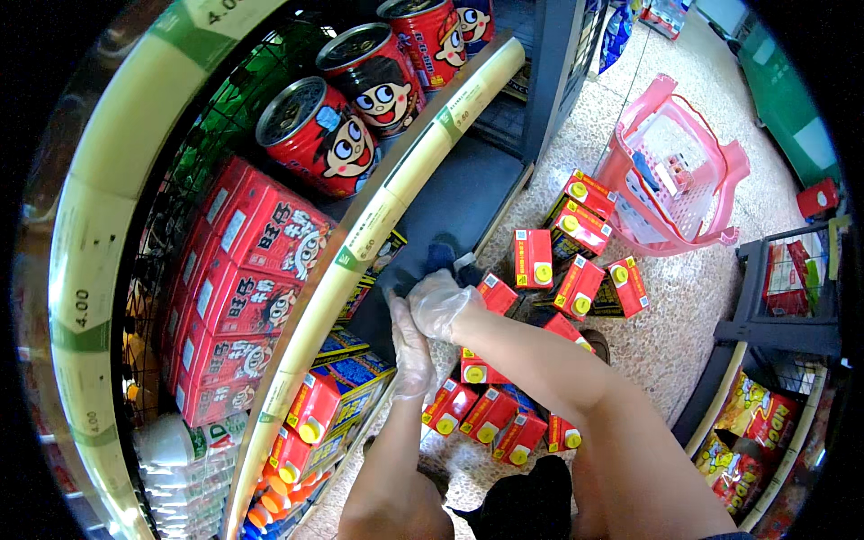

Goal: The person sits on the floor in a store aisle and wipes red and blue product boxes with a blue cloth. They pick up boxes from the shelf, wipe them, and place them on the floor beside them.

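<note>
Both my hands wear thin clear plastic gloves over the dark lower shelf board. My right hand is closed and pressed down, and a dark bluish cloth pokes out ahead of it; its fingertips are partly hidden. Beside it, my left hand stretches its fingers along the shelf, holding nothing that I can see. Red-topped drink cartons with yellow caps stand on the floor around my right forearm. More of these cartons are on the lower shelf, near my left wrist.
Above the lower shelf, a curved price rail fronts red cans and stacked red milk boxes. A pink basket sits on the speckled floor at right. Snack bags fill a rack at lower right.
</note>
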A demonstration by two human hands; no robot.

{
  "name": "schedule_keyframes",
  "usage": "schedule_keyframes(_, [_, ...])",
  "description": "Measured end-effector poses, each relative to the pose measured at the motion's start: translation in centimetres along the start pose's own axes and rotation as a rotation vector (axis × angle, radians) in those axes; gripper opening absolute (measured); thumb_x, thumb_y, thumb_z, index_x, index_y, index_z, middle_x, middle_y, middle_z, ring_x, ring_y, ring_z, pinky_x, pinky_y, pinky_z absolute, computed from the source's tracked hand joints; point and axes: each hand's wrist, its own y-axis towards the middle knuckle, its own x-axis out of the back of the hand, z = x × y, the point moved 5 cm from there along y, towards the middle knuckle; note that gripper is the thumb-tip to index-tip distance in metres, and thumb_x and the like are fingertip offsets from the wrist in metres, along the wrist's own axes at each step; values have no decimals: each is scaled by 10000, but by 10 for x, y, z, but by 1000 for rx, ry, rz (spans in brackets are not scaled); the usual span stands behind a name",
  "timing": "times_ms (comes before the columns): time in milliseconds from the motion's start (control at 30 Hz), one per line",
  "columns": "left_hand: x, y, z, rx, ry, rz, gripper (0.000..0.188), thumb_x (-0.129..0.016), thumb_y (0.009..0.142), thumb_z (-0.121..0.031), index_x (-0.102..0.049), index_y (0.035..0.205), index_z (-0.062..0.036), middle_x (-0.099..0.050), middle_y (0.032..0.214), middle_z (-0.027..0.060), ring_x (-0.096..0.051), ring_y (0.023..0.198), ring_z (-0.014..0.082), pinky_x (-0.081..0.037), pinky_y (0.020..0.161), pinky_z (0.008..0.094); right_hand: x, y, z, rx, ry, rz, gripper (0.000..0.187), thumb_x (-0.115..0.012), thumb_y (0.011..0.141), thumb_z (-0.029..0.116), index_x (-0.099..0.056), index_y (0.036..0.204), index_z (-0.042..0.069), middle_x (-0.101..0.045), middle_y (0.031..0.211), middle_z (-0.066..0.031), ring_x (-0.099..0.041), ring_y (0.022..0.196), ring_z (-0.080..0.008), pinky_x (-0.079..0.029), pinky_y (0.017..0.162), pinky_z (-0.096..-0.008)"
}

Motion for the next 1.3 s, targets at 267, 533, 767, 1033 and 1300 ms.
schedule_keyframes(267, [16,-72,-63,-241,158,-169,714,-285,1017,-505,-220,1487,30,-258,1542,149,-252,1415,236,-167,1162,375,23,-24,17,-1,821,25,391,-503,763,221,-675,1078,67,-696,1057,-129,-648,1009,-283,-500,838,-376])
schedule_keyframes(533, [-13,-73,-46,191,-209,187,1067,-300,817,-833,-256,1478,4,-343,1504,138,-323,1383,255,-205,1149,426,1,-106,-64,27,2432,2,397,-560,890,303,-598,1196,54,-642,1196,-122,-638,1047,-256,-487,966,-428])
schedule_keyframes(767, [-54,-83,-60,335,-218,83,230,-608,942,-126,-644,1138,-12,-683,1033,59,-635,894,110,-508,844,267,-30,-158,-107,263,2638,-202,497,-520,912,474,-559,1273,134,-588,1294,-99,-531,1208,-285,-384,1062,-450])
schedule_keyframes(1033, [-55,-93,-70,422,1,148,257,-620,924,-88,-628,1169,-9,-685,1008,49,-636,871,92,-523,801,245,0,-222,-159,-639,1579,-546,321,-547,858,138,-627,1164,84,-672,1034,-42,-597,1072,-203,-409,1015,-333])
schedule_keyframes(1300, [-67,-92,-65,366,-97,371,374,-589,934,-103,-541,1302,-56,-631,1158,45,-605,1004,119,-487,918,305,32,-192,-46,-66,1254,-144,596,-679,852,158,-448,1394,66,-562,1300,-113,-505,1205,-200,-366,1059,-337])
